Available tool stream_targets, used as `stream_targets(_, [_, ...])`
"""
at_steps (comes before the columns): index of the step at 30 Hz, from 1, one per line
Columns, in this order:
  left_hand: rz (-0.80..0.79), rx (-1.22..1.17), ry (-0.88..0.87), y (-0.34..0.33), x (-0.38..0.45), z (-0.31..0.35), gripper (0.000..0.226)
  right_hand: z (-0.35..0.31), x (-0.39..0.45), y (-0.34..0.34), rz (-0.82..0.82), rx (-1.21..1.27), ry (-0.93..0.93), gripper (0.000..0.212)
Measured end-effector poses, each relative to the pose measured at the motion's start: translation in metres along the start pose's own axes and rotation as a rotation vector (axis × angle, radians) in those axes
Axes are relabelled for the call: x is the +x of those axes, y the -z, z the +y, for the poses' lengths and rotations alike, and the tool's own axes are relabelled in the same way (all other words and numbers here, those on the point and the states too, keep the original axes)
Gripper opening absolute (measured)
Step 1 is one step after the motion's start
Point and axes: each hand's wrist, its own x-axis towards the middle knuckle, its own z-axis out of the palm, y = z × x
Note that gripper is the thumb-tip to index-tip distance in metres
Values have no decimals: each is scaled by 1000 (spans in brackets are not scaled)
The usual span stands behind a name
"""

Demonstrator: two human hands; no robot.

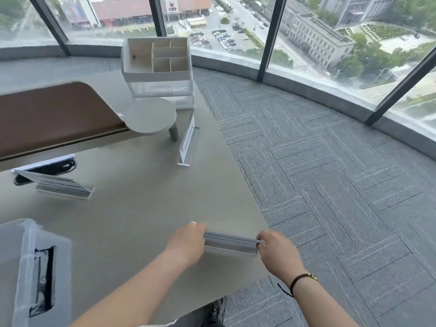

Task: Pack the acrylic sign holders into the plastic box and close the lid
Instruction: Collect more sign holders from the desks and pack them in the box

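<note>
Near the table's right front edge an acrylic sign holder (230, 243) is held at both ends: my left hand (186, 241) grips its left end and my right hand (278, 252) pinches its right end. A second sign holder (187, 140) stands further back beside a round stand. A third sign holder (59, 185) stands on the left. The clear plastic box (28, 267) sits at the bottom left corner, only partly in view, and I cannot see a lid apart from it.
A white desk organiser (158, 67) with compartments stands at the far end of the grey table (141, 197). A round white stand (151, 116) and a brown pad (54, 114) lie left of it. Carpeted floor and curved windows are to the right.
</note>
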Motion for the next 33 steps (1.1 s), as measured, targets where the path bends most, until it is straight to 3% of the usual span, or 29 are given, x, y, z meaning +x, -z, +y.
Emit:
stream_targets(16, [65, 15, 62, -6, -16, -14, 20, -10, 13, -5, 47, 85, 145, 15])
stream_targets(25, [303, -12, 43, 32, -51, -63, 14, -79, 13, 14, 180, 104, 262, 13])
stream_targets(33, [558, -118, 114, 68, -115, -136, 18, -186, -4, 25, 249, 111, 388, 11])
